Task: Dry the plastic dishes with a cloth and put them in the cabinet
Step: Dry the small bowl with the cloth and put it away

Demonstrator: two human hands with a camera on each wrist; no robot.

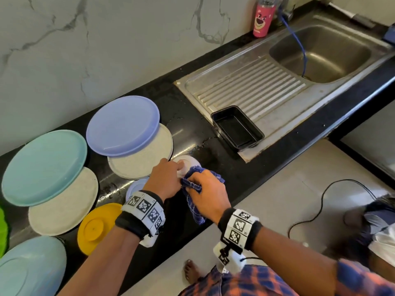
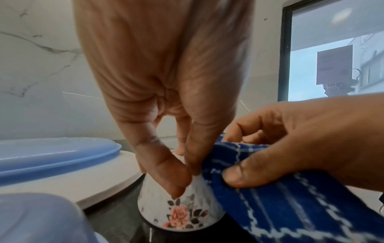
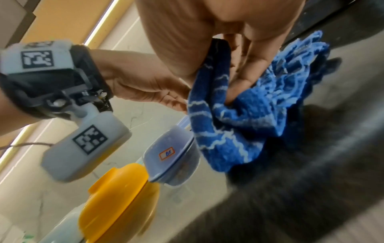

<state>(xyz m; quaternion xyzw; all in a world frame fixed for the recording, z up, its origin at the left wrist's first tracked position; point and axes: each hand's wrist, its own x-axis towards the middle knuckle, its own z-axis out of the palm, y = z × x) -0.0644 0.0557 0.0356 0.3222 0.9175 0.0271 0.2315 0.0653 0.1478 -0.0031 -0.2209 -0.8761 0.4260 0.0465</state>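
A small white bowl (image 1: 189, 161) with a pink rose print (image 2: 180, 213) stands upside down on the black counter (image 1: 188, 129). My left hand (image 1: 174, 170) (image 2: 180, 178) grips its base from above with thumb and fingers. My right hand (image 1: 197, 183) (image 3: 234, 92) holds a bunched blue checked cloth (image 1: 195, 212) (image 2: 290, 207) (image 3: 234, 131) and presses it against the bowl's right side. A lavender plate (image 1: 123, 124), a teal plate (image 1: 44, 167), two beige plates (image 1: 147, 159), a yellow bowl (image 1: 96, 227) and a small lavender bowl (image 3: 170, 161) lie upside down to the left.
A black rectangular tray (image 1: 237, 129) sits on the steel drainboard (image 1: 256, 88), with the sink basin (image 1: 320, 54) and a pink tumbler (image 1: 261, 18) beyond. A pale blue plate (image 1: 30, 268) lies at the lower left. The counter's front edge runs just beneath my wrists.
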